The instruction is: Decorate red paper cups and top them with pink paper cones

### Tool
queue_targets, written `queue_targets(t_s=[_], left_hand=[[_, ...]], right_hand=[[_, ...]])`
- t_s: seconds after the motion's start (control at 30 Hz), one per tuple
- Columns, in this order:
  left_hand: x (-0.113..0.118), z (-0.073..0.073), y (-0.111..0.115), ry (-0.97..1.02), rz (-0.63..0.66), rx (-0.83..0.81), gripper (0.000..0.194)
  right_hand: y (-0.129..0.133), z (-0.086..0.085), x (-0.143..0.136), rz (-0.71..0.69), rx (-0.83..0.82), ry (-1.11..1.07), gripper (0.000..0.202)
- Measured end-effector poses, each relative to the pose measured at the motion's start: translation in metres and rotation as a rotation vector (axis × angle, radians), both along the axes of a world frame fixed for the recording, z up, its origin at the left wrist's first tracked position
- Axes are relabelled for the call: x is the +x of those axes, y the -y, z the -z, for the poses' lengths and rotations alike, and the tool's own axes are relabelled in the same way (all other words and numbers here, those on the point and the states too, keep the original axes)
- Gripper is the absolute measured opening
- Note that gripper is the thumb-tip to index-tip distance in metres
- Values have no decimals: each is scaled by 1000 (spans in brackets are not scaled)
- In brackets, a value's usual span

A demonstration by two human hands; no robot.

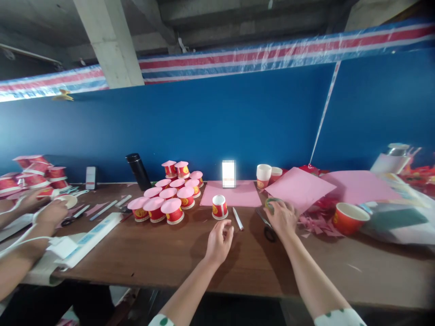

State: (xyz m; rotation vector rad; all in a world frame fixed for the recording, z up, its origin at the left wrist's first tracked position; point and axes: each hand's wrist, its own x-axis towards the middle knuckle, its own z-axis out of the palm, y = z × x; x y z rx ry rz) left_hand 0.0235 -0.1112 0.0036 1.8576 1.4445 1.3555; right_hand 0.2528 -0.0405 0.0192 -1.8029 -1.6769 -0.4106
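My left hand point(219, 242) is just in front of a red paper cup point(219, 209) with a white strip down its side. Its fingers are loosely curled, thumb apart, and nothing shows in them. My right hand point(283, 219) has its fingers on a greenish-yellow roll of tape point(271, 203), which they partly cover. Black-handled scissors point(269, 233) lie beside that hand, their blades pointing away. Between my hands rests a white pen-like tool point(238, 219). Red cups with pink paper tops point(171, 210) are grouped to the left.
Pink sheets point(299, 188) lie over items at right, above pink scraps point(319, 225). A large red cup point(350, 217) tilts nearby. A bright phone point(229, 174) stands behind the cup. At left are a black bottle point(138, 172), a power strip point(91, 240) and a co-worker's hands point(50, 213).
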Motion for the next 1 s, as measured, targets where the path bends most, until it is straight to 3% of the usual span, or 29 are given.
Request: queue_targets(t_s=[0.1,0.2,0.33,0.43,0.53,0.7,1.0], left_hand=[[0,-1,0,-15,-7,4,26],[0,-1,0,-22,0,22,23],[0,-1,-1,-56,6,34,18],[-1,-1,0,-83,17,38,18],[-1,-2,0,-96,18,47,19],[0,-3,1,-89,20,44,18],[0,-3,0,-65,13,29,18]], right_hand=[[3,0,-10,-116,117,-16,24],[11,-1,-30,-359,154,3,23],[25,-3,-59,-609,45,84,22],[30,-2,-70,-716,-84,141,22],[28,4,-71,-730,-163,128,18],[19,13,-69,-628,-194,30,19],[9,21,-61,-576,-77,-408,29]])
